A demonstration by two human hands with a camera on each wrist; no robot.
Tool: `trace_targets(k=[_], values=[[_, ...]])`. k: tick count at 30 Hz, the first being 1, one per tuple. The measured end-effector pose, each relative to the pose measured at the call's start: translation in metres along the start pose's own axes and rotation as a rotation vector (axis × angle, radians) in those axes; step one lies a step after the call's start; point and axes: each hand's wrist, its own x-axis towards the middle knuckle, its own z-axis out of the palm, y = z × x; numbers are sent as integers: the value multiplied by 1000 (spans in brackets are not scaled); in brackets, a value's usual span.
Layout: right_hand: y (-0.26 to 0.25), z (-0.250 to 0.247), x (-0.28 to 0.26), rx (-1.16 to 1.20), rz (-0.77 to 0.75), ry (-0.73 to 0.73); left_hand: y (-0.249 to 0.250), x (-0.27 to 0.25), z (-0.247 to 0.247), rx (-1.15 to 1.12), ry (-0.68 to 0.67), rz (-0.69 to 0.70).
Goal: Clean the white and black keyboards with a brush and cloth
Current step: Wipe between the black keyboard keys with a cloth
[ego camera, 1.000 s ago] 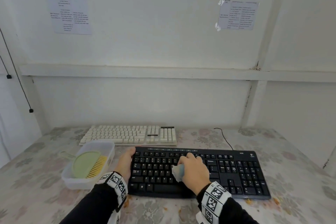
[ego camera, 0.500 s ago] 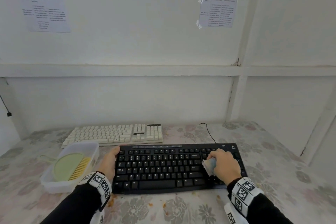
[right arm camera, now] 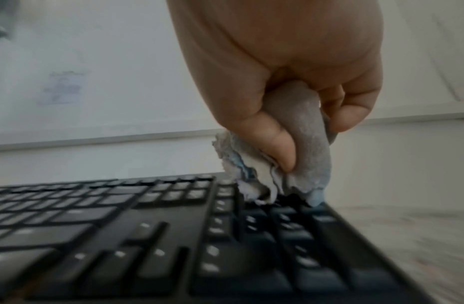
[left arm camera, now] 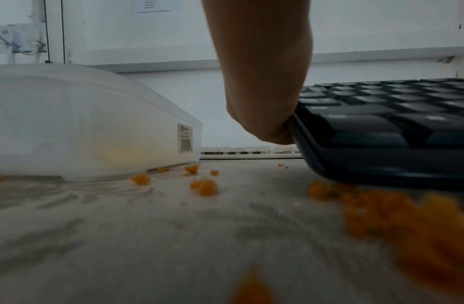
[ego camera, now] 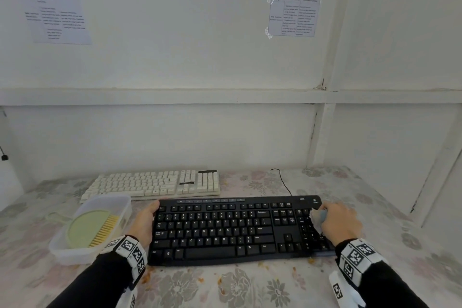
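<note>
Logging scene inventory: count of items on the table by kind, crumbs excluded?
Keyboards: 2, the black keyboard and the white keyboard
Cloths: 1, the cloth gripped in the right hand
Brushes: 1, the brush
Containers: 1, the plastic tub holding the brush
Total: 5

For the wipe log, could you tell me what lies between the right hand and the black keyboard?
The cloth: the right hand grips it against the black keyboard's number-pad end, clearest in the right wrist view.

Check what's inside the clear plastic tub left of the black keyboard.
Inside the tub: a green brush with yellow bristles. Anything beneath the brush is hidden.
</note>
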Motion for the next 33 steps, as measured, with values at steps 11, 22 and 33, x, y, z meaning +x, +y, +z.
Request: trace_targets(k=[11, 22, 33], values=[[-173, 33, -76, 96, -697, -373, 3, -9, -1, 4, 32, 15], [-241, 73, -127, -178, -946, -378, 6, -10, -6, 31, -2, 101], [-206, 71, -106, -194, -790, -317, 1, 0, -4, -30, -50, 44]])
